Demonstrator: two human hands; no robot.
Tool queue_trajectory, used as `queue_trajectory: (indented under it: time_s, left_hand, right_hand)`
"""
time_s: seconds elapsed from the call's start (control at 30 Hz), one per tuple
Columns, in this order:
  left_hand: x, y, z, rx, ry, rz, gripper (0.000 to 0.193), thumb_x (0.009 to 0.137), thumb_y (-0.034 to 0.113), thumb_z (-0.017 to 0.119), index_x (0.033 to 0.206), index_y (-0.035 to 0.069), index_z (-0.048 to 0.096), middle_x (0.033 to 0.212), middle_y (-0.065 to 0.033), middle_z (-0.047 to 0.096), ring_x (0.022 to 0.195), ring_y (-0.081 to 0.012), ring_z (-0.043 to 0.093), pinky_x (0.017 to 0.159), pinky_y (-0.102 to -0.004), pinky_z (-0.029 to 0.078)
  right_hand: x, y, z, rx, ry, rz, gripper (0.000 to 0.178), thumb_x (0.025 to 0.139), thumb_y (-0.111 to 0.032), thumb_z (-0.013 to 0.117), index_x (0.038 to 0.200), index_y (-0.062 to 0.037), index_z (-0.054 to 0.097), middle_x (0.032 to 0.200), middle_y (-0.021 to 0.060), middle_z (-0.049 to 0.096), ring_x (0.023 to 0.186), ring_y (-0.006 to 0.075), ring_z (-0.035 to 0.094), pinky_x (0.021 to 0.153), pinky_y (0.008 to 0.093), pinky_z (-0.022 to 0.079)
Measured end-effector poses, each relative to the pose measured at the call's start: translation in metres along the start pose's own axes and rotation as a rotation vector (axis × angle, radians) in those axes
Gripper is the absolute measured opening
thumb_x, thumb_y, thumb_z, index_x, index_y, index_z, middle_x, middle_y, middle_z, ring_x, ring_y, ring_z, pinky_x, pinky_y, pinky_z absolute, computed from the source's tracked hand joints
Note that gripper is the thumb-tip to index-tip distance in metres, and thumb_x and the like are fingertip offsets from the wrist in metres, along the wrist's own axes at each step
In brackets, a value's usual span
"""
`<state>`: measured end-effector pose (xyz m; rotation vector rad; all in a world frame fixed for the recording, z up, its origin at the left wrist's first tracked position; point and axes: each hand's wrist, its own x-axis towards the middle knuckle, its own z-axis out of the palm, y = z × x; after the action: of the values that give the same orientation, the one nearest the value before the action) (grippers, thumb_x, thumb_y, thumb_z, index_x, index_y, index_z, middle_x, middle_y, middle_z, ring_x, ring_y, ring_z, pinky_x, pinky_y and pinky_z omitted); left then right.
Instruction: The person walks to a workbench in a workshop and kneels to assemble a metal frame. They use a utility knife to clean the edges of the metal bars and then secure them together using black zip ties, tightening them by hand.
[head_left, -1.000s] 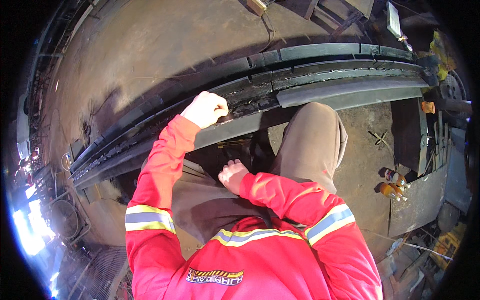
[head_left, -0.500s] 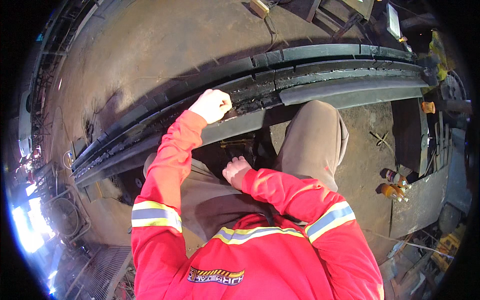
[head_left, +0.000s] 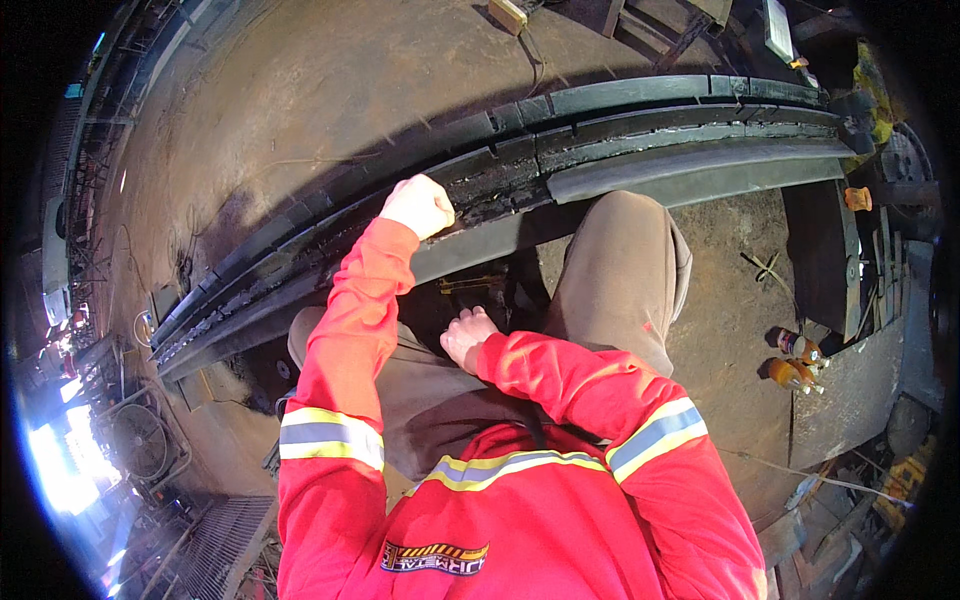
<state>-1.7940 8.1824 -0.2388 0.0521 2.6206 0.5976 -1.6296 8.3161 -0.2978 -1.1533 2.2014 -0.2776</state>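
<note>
A long dark steel beam (head_left: 640, 125), with rough, blackened grooves, runs from the left up to the far right in front of my knees. My left hand (head_left: 420, 207) is closed in a fist over the near grooves of the beam; anything inside it is hidden. Lower down, between my knees, my right hand (head_left: 467, 337) is curled closed beside my left thigh. Dark shadow hides what its fingers may grip. A loose dark angled steel strip (head_left: 700, 172) lies along the beam's near side, beyond my right knee.
Two bottles (head_left: 795, 360) with orange-brown contents lie on the floor at right, near a steel sheet (head_left: 850, 410). An orange object (head_left: 857, 199) sits by the beam's right end. A round fan (head_left: 140, 440) stands at far left, a metal grating (head_left: 220, 545) below it.
The view has shifted slightly, so the beam sits a little higher. Both hands keep nearly the same place and closed shape.
</note>
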Motion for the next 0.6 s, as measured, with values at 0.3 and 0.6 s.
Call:
queue_trajectory:
  time_s: [0.3, 0.6]
  left_hand:
    - [-0.005, 0.008, -0.02, -0.084, -0.151, 0.033, 0.016, 0.066, 0.008, 0.071, 0.082, 0.005, 0.075, 0.075, -0.0145, 0.07, 0.068, -0.0235, 0.068, 0.068, -0.035, 0.054]
    - [0.01, 0.021, -0.003, 0.254, -0.114, -0.015, 0.017, 0.064, 0.018, 0.074, 0.065, 0.003, 0.067, 0.067, -0.0197, 0.063, 0.067, -0.0295, 0.066, 0.065, -0.0391, 0.05]
  right_hand:
    - [0.001, -0.002, 0.007, -0.005, 0.055, -0.018, 0.022, 0.086, -0.024, 0.053, 0.083, -0.0179, 0.074, 0.087, 0.0025, 0.07, 0.09, 0.0237, 0.062, 0.077, 0.0423, 0.045]
    - [-0.004, 0.002, -0.003, -0.033, 0.016, -0.036, 0.02, 0.085, -0.021, 0.054, 0.087, -0.0169, 0.073, 0.089, 0.0026, 0.07, 0.092, 0.0241, 0.063, 0.078, 0.0427, 0.045]
